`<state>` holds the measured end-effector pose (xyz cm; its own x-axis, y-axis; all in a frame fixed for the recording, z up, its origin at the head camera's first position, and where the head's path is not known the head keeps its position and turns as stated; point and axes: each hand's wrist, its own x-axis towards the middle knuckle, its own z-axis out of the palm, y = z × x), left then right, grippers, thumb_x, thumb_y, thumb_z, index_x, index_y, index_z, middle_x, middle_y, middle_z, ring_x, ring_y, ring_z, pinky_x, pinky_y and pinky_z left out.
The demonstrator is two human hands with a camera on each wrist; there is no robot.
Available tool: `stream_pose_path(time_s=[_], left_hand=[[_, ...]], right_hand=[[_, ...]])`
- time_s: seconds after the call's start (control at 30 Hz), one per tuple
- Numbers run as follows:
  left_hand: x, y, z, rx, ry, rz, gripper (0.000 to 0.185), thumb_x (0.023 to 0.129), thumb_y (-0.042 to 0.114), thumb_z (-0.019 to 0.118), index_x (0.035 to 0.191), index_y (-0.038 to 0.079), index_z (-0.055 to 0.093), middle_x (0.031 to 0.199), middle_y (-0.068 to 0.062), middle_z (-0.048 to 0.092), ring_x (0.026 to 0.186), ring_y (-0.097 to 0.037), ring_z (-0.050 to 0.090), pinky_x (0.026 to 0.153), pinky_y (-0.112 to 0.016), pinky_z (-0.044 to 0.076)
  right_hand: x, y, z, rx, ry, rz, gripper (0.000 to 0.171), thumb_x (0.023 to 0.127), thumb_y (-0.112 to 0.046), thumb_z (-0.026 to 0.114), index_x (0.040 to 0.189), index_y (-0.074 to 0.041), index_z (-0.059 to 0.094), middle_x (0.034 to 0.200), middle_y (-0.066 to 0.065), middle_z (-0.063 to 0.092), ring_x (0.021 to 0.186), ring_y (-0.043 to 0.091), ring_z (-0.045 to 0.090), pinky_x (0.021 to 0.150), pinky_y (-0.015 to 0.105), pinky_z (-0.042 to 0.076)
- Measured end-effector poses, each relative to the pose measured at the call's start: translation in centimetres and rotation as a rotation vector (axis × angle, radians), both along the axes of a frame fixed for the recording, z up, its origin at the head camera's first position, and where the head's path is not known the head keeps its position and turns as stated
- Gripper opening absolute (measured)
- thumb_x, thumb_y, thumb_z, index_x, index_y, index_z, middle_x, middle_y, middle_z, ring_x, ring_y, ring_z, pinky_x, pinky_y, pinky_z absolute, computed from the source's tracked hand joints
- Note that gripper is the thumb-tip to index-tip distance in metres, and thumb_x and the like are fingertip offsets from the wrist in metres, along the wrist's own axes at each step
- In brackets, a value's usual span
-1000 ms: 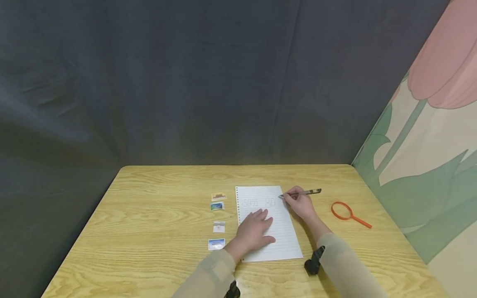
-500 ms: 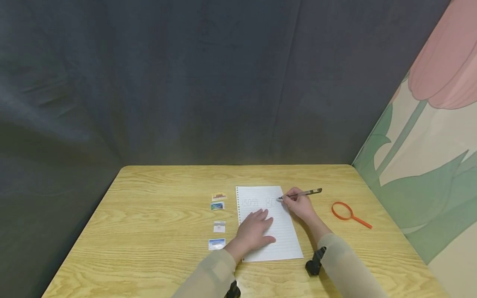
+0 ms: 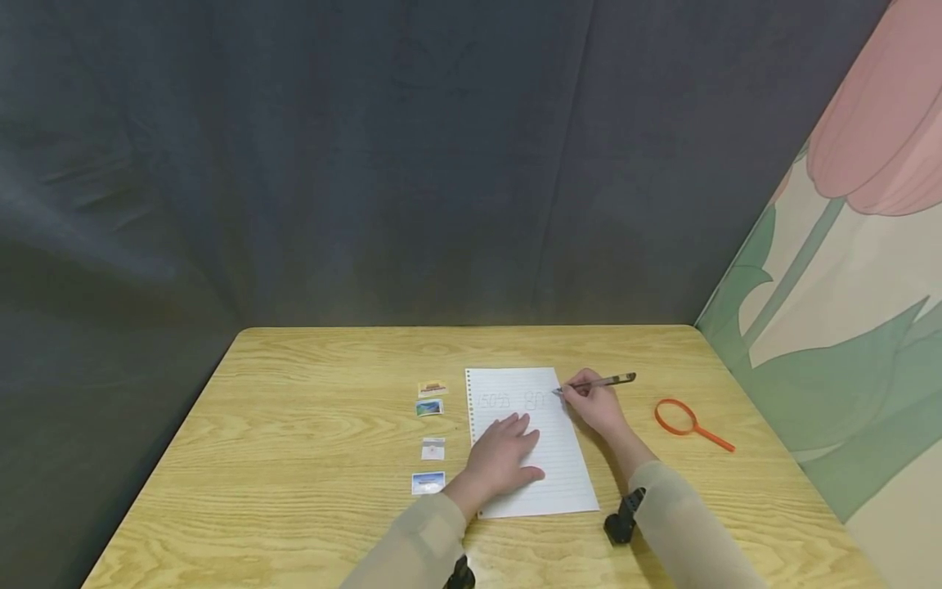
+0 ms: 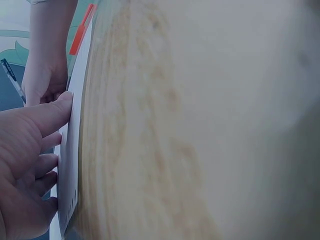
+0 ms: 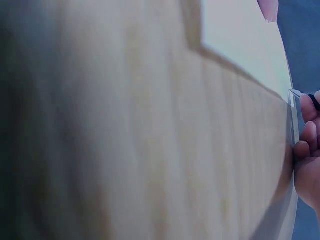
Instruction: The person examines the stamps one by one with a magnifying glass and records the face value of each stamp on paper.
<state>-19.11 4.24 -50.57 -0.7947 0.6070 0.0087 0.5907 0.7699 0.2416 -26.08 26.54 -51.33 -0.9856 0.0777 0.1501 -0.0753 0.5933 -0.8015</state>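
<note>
A sheet of lined paper (image 3: 567,483) with punched holes along its left edge lies on the table. Large handwritten figures run across its upper part. My left hand (image 3: 502,455) rests flat on the middle of the sheet with fingers spread; in the left wrist view its thumb and fingers (image 4: 45,162) touch the paper. At the sheet's upper right edge, my right hand (image 3: 596,405) pinches a dark pen (image 3: 614,379). The pen's tip is at the paper, just right of the figures. In the right wrist view only part of the right hand (image 5: 310,150) shows.
Left of the paper stand several small stamp-like pictures in a column, such as a yellow one (image 3: 432,388) and a blue one (image 3: 428,483). To the right lies an orange magnifying glass (image 3: 714,439). A dark curtain (image 3: 397,204) hangs behind the wooden table (image 3: 316,425).
The pen tip and right hand have shifted slightly at the row of figures, and a further stroke shows there. The left hand has stayed in place.
</note>
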Motion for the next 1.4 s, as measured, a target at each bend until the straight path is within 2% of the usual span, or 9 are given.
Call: stream_pose_path(time_s=[0.3, 0.53, 0.67, 1.13, 1.4], left_hand=[[0.0, -0.1, 0.0, 0.003, 0.001, 0.001, 0.064, 0.091, 0.051, 0.065, 0.143, 0.015, 0.055, 0.154, -0.008, 0.040, 0.144, -0.024, 0.032, 0.117, -0.040, 0.027], [0.1, -0.1, 0.0, 0.006, 0.009, -0.007, 0.064, 0.092, 0.051, 0.065, 0.143, 0.014, 0.055, 0.154, -0.009, 0.040, 0.144, -0.024, 0.033, 0.117, -0.040, 0.028], [0.1, -0.1, 0.0, 0.009, 0.007, -0.005, 0.064, 0.091, 0.051, 0.065, 0.143, 0.014, 0.055, 0.154, -0.009, 0.040, 0.144, -0.024, 0.033, 0.117, -0.040, 0.028], [0.0, -0.1, 0.0, 0.021, -0.010, 0.000, 0.064, 0.091, 0.050, 0.065, 0.143, 0.014, 0.055, 0.154, -0.009, 0.040, 0.144, -0.025, 0.032, 0.117, -0.040, 0.027], [-0.1, -0.1, -0.1, 0.022, -0.007, 0.000, 0.063, 0.092, 0.050, 0.065, 0.143, 0.014, 0.055, 0.154, -0.009, 0.040, 0.144, -0.025, 0.032, 0.117, -0.040, 0.027]], right_hand=[[0.4, 0.9, -0.1, -0.057, -0.015, -0.009, 0.010, 0.094, -0.010, 0.064, 0.095, 0.000, 0.061, 0.087, 0.010, 0.066, 0.072, 0.015, 0.058, 0.058, 0.022, 0.048], [0.8, 0.4, -0.1, -0.064, -0.001, 0.101, 0.008, 0.091, -0.007, 0.066, 0.092, -0.001, 0.061, 0.081, 0.007, 0.065, 0.068, 0.014, 0.055, 0.057, 0.021, 0.045], [0.7, 0.2, -0.2, -0.044, 0.022, 0.116, 0.006, 0.090, -0.007, 0.067, 0.089, -0.003, 0.062, 0.078, 0.004, 0.064, 0.066, 0.014, 0.053, 0.055, 0.020, 0.043], [0.7, 0.5, -0.3, 0.003, 0.028, 0.040, 0.008, 0.090, -0.005, 0.067, 0.090, 0.000, 0.061, 0.079, 0.007, 0.063, 0.068, 0.016, 0.054, 0.056, 0.021, 0.044], [1.2, 0.8, -0.2, -0.048, -0.007, 0.038, 0.004, 0.087, -0.002, 0.065, 0.086, -0.002, 0.060, 0.075, 0.006, 0.062, 0.063, 0.015, 0.053, 0.052, 0.021, 0.044]])
